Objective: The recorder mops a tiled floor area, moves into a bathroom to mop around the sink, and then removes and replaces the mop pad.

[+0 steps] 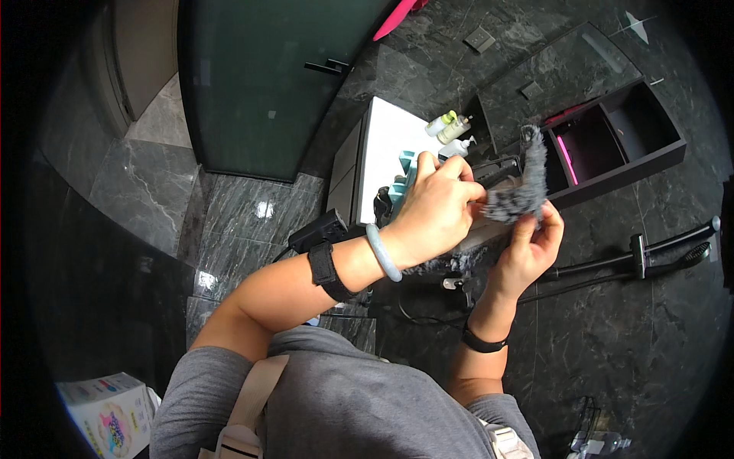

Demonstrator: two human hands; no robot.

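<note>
Both hands are raised over the white counter (387, 132), holding a fluffy grey plush piece (533, 172) with darker flecks. One end of it curls upward like a band. My left hand (438, 201), with a pale bangle at its wrist, pinches the left end with bent fingers. Thumb and fingertips of my right hand (530, 246) grip its lower right edge. Beneath the hands more grey fluffy material (459, 261) is partly visible; what it belongs to is hidden. A teal holder (408, 158) stands on the counter, partly behind my left hand.
Several pump bottles (454, 129) stand along the counter's back. A dark wall cabinet (619, 166) with open compartments juts out at right, above a shower rail (608, 258). A glass door (275, 86) is at upper left. A black device (318, 229) sits beside my left forearm.
</note>
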